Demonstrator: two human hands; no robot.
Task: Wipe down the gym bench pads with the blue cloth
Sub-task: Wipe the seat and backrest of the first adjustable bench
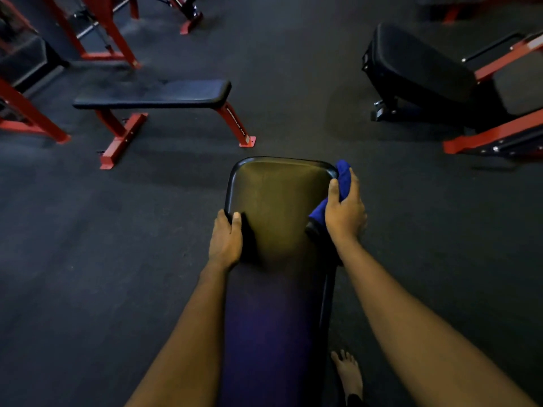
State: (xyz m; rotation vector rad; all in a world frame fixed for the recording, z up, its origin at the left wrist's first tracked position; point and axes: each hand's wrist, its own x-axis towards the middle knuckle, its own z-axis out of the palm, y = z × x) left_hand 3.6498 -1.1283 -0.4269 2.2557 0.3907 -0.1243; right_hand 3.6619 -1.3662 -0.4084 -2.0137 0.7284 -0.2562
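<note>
A long black bench pad (pixel 279 207) runs away from me down the middle of the view. My left hand (pixel 225 239) grips its left edge, thumb on top and fingers wrapped under. My right hand (pixel 345 210) holds the blue cloth (pixel 343 177) bunched against the pad's right edge near the far corner, thumb on the pad's top. Most of the cloth is hidden under the palm, with blue showing above and below the hand.
A flat bench with red legs (pixel 152 95) stands on the dark floor at the left. An inclined black pad on a red frame (pixel 417 60) is at the right. Red rack frames (pixel 102 30) fill the far left. A bare foot (pixel 349 374) stands right of the bench.
</note>
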